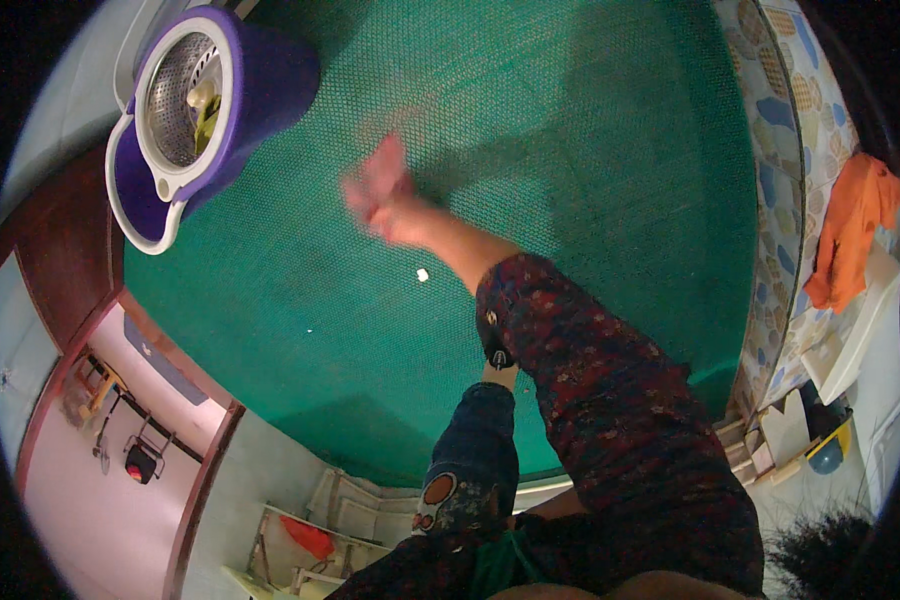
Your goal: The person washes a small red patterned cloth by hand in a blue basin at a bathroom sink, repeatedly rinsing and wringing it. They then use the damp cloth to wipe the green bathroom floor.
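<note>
My right hand (382,187) is stretched out over a green textured floor mat (630,150). It is blurred and reddish, and whether its fingers grip anything cannot be made out. A dark patterned sleeve (600,360) covers that arm to mid-forearm. Close to the wrist, a small white scrap (422,275) lies on the mat. Beneath the arm shows a denim trouser leg (472,442) with an embroidered patch, ending at what looks like black footwear (497,352). My left hand is out of view.
At upper left stands a purple mop bucket (277,82) with a perforated metal spin basket (169,90) holding a yellow-green cloth (208,124). An orange cloth (847,232) hangs by the pebble-patterned wall (776,150). Lower left, a doorway frame (210,480) and a shelf with a red cloth (307,535) appear.
</note>
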Demonstrator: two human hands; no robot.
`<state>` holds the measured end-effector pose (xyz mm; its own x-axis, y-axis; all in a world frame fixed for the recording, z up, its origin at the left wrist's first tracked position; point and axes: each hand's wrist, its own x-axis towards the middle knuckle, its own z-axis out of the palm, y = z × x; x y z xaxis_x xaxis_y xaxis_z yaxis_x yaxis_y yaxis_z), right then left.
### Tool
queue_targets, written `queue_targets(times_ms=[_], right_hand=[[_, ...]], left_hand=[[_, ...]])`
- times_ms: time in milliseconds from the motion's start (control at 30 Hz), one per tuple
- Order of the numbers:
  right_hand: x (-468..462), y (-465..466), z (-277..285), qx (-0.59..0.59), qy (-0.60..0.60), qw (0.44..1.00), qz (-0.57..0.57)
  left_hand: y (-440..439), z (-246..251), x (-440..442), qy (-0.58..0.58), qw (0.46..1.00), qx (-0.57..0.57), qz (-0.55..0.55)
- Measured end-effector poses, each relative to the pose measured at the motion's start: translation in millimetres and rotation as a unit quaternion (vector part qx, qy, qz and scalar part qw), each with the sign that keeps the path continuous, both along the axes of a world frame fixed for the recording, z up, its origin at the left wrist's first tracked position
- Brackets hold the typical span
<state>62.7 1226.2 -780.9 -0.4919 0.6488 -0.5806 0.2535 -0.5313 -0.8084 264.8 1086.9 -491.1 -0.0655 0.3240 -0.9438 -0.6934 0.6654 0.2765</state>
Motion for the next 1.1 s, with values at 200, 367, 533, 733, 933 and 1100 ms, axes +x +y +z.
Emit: queue_targets(times_ms=[200, 367, 533, 733, 933, 1100], right_hand=[[127, -32, 55, 0.130, 0.091, 0.986, 0.045], [342, 27, 113, -0.024, -0.013, 0.958, -0.284], [487, 56, 64, 0.203, -0.380, 0.845, -0.315], [335, -58, 8, 0.217, -0.386, 0.882, -0.164], [178, -117, 101, -0.141, 0.272, 0.945, -0.115], [226, -68, 158, 0.147, -0.074, 0.982, -0.096]], left_hand=[[-6, -3, -9, 0.003, 1.000, 0.004, -0.015], [-12, -5, -10, -0.005, 0.999, 0.012, -0.036], [-18, -7, -1, -0.008, 0.996, 0.024, -0.082], [-29, 1, 25, -0.010, 0.986, 0.034, -0.162], [-54, 22, 63, -0.043, 0.943, 0.076, -0.320], [-75, 37, 97, -0.050, 0.760, 0.310, -0.568]])
